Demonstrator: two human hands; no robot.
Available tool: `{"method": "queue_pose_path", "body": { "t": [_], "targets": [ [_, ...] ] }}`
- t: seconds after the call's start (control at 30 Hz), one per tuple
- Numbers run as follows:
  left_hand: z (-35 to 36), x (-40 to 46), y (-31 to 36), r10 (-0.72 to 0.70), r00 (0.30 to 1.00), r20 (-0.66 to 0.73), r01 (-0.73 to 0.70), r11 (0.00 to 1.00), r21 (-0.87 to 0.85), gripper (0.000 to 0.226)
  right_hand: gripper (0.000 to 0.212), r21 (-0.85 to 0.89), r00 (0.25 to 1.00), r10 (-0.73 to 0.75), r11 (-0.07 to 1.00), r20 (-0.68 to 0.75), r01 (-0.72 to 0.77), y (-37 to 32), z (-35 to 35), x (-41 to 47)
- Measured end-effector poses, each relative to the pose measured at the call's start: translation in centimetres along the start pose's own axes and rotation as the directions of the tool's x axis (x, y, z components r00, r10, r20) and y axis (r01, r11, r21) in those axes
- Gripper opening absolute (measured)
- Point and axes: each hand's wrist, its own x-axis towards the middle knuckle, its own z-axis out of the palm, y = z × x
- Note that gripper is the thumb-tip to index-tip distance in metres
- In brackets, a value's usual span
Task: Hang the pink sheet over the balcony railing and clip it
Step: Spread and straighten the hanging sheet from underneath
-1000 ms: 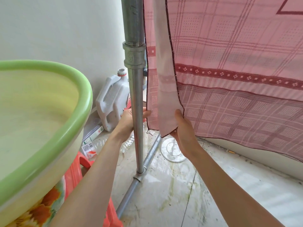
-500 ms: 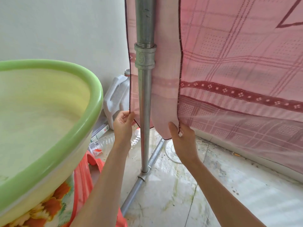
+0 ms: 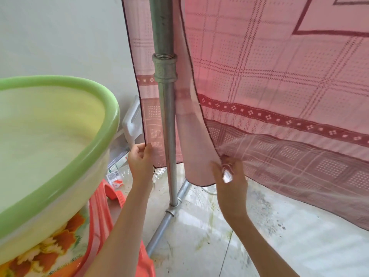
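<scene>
The pink sheet [image 3: 269, 80] hangs from above, out of view, on both sides of the upright metal pole [image 3: 166, 120]. The left hand [image 3: 140, 160] pinches the sheet's edge left of the pole. The right hand [image 3: 229, 172] pinches the folded corner to the right; something shiny lies between its fingers, perhaps a clip, but the view is blurred. To do this step well, both hands should pull the edges down evenly and flatten the fold before any clip goes on.
</scene>
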Motion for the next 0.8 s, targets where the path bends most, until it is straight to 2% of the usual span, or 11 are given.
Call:
{"method": "queue_pose_path", "body": {
  "t": [0.03,0.1,0.2,0.3,0.4,0.53,0.67,0.8],
  "targets": [
    [-0.1,-0.6,0.3,0.018,1.0,-0.012,-0.018,1.0,-0.002,0.017,0.032,-0.021,0.998,-0.04,0.999,0.046,0.041,0.3,0.4,-0.3],
    [-0.5,-1.8,0.7,0.046,0.998,-0.036,-0.046,0.999,0.008,0.019,0.034,-0.112,0.971,-0.218,0.967,0.096,0.228,0.7,1.5,-0.7],
    [-1.5,-3.5,1.0,0.047,0.998,-0.041,-0.046,0.998,0.041,0.011,0.029,-0.266,0.821,-0.539,0.777,0.186,0.57,1.0,3.8,-1.1],
    [-2.2,-5.3,1.5,0.045,0.998,0.032,-0.046,0.998,0.05,0.014,0.044,-0.293,0.685,-0.665,0.619,0.299,0.729,1.6,5.8,-1.7],
    [-2.8,-6.1,2.0,0.035,0.997,0.067,-0.036,0.999,0.019,0.022,0.055,-0.383,0.627,-0.665,0.499,0.406,0.777,2.4,6.4,-1.4],
    [-3.6,-6.5,2.2,-0.009,0.997,0.079,0.013,0.999,-0.05,0.011,0.045,-0.473,0.64,-0.628,0.442,0.444,0.762,2.1,6.4,-1.2],
    [-3.9,-6.8,2.5,-0.047,0.995,0.089,0.055,0.995,-0.088,0.009,0.033,-0.482,0.648,-0.651,0.454,0.395,0.75,2.2,6.9,-1.5],
    [-4.2,-6.8,2.8,-0.081,0.993,0.084,0.087,0.994,-0.073,0.012,0.035,-0.438,0.677,-0.697,0.546,0.236,0.715,2.6,6.5,-1.1]
  ]
}}
